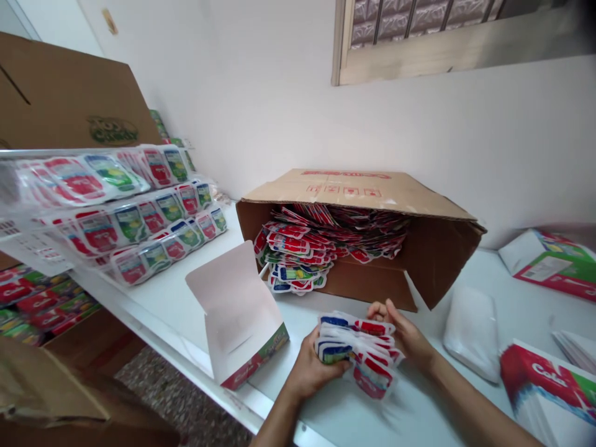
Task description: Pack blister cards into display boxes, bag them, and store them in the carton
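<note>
Both of my hands hold one stack of blister packs (357, 349), printed red, blue and green, just above the white table (410, 416). My left hand (311, 366) grips the stack's left end. At the right end my right hand (406, 336) is closed around the same stack. An open white carton (237, 316) with its lid up stands to the left of my hands. Behind them a brown cardboard box (367, 239) lies on its side, with many of the same packs (302, 254) spilling out of its mouth.
Rows of packs (135, 217) lie in layers on the left, under a tall brown box (65, 93). Printed red and green cartons (549, 385) and a white bag (472, 332) sit at the right. Another carton (552, 261) lies further back. The table edge runs diagonally along the lower left.
</note>
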`<state>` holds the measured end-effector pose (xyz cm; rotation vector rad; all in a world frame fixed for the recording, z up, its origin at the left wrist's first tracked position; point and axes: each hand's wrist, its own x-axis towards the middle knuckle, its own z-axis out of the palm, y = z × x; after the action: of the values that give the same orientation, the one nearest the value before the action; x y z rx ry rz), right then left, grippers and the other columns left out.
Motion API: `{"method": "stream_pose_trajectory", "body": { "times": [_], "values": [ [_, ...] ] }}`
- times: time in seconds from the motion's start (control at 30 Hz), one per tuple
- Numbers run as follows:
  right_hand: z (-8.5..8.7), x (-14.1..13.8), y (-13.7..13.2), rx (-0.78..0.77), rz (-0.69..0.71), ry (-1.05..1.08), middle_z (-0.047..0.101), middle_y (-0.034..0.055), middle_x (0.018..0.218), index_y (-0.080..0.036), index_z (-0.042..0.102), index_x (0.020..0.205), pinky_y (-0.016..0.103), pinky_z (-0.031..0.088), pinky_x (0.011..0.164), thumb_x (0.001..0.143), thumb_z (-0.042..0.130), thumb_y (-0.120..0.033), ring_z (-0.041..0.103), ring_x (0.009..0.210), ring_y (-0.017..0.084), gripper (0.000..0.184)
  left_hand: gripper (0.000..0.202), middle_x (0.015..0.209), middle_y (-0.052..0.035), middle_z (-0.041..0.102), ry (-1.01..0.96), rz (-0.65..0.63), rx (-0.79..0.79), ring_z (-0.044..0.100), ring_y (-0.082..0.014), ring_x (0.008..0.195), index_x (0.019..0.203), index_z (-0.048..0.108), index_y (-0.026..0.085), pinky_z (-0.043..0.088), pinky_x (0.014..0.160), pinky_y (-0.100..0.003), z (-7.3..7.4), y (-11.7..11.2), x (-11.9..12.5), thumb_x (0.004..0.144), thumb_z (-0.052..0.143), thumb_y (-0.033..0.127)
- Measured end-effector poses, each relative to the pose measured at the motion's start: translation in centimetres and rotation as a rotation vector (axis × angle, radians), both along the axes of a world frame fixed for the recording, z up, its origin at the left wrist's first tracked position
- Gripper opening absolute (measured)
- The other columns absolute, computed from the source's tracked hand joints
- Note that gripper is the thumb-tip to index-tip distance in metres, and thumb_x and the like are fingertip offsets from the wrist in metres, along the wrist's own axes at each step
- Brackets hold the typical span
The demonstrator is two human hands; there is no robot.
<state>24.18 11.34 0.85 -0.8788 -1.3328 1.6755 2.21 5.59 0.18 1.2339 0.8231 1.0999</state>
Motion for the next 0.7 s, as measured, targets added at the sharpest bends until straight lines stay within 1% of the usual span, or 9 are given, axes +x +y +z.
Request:
{"method": "stream_pose_trajectory", "body": {
  "times": [0.07,0.13,0.2,0.27,0.33,0.4,0.53,0.63,0.7],
  "values": [
    [1.3,-0.1,2.8,0.257,0.017,-0.321,0.069,0.0053,0.077,-0.021,0.056,0.086,0.031,0.052,0.063,0.095,0.023,-0.061,0.066,0.068,0.018,0.052,0.056,0.112,-0.0115,0.068,0.008,-0.034,0.039,0.064,-0.0271,0.102,0.115,0.057,0.013,0.05,0.09,-0.033,0.3,-0.1,0.0,0.064,0.079,0.019],
    [2.7,-0.9,6.4,0.502,-0.079,-0.585,0.07,0.0066,0.082,-0.018,0.058,0.087,0.033,0.053,0.072,0.095,0.035,-0.056,0.066,0.075,0.019,0.045,0.061,0.114,-0.0104,0.067,0.007,-0.06,0.077,0.063,-0.0272,0.105,0.119,0.055,0.014,0.049,0.091,-0.033,0.6,-0.2,0.1,0.063,0.077,0.014],
    [4.0,-2.4,10.4,0.607,-0.206,-0.677,0.068,0.008,0.091,-0.016,0.06,0.094,0.038,0.051,0.083,0.094,0.046,-0.049,0.064,0.086,0.02,0.035,0.065,0.115,-0.0091,0.067,0.008,-0.085,0.084,0.063,-0.0267,0.104,0.122,0.054,0.016,0.05,0.09,-0.033,1.0,-0.3,0.2,0.061,0.075,0.01],
    [5.0,-4.3,14.3,0.679,-0.308,-0.728,0.063,0.0095,0.111,-0.016,0.06,0.111,0.043,0.049,0.09,0.094,0.052,-0.04,0.061,0.1,0.022,0.03,0.063,0.115,-0.0086,0.068,0.016,-0.105,0.086,0.064,-0.0263,0.103,0.121,0.057,0.015,0.049,0.091,-0.034,1.5,-0.3,0.3,0.061,0.073,0.007],
    [5.5,-5.9,17.4,0.736,-0.352,-0.756,0.057,0.0092,0.124,-0.017,0.056,0.121,0.045,0.049,0.091,0.093,0.056,-0.035,0.058,0.107,0.023,0.033,0.055,0.112,-0.008,0.069,0.03,-0.116,0.093,0.064,-0.0255,0.1,0.116,0.062,0.015,0.049,0.092,-0.033,1.8,-0.4,0.3,0.063,0.07,0.005],
    [5.6,-6.9,19.4,0.769,-0.349,-0.754,0.056,0.0086,0.126,-0.018,0.056,0.122,0.044,0.05,0.09,0.093,0.057,-0.033,0.059,0.107,0.022,0.033,0.053,0.111,-0.0076,0.069,0.028,-0.115,0.091,0.065,-0.0254,0.1,0.115,0.064,0.014,0.049,0.092,-0.033,2.0,-0.4,0.3,0.063,0.069,0.004],
    [4.6,-5.8,19.4,0.778,-0.349,-0.676,0.06,0.0087,0.124,-0.018,0.064,0.109,0.047,0.044,0.1,0.093,0.057,-0.033,0.056,0.113,0.022,0.024,0.059,0.111,-0.0082,0.069,-0.005,-0.117,0.054,0.064,-0.027,0.103,0.12,0.061,0.015,0.049,0.092,-0.033,1.8,-0.3,0.2,0.062,0.07,0.004],
    [2.8,-3.4,15.8,0.732,-0.397,-0.568,0.064,0.0104,0.123,-0.017,0.069,0.105,0.043,0.036,0.108,0.092,0.055,-0.037,0.054,0.119,0.023,0.027,0.06,0.111,-0.0084,0.069,-0.003,-0.128,0.04,0.064,-0.0267,0.102,0.121,0.059,0.015,0.05,0.091,-0.034,1.4,-0.2,0.1,0.063,0.071,0.005],
    [1.2,-1.9,12.2,0.659,-0.435,-0.496,0.07,0.0102,0.115,-0.017,0.069,0.109,0.041,0.043,0.102,0.093,0.05,-0.044,0.061,0.111,0.024,0.036,0.058,0.111,-0.0087,0.069,-0.006,-0.132,0.038,0.064,-0.0268,0.103,0.121,0.059,0.015,0.049,0.091,-0.034,1.1,-0.1,0.2,0.065,0.072,0.008]
  ]
}}
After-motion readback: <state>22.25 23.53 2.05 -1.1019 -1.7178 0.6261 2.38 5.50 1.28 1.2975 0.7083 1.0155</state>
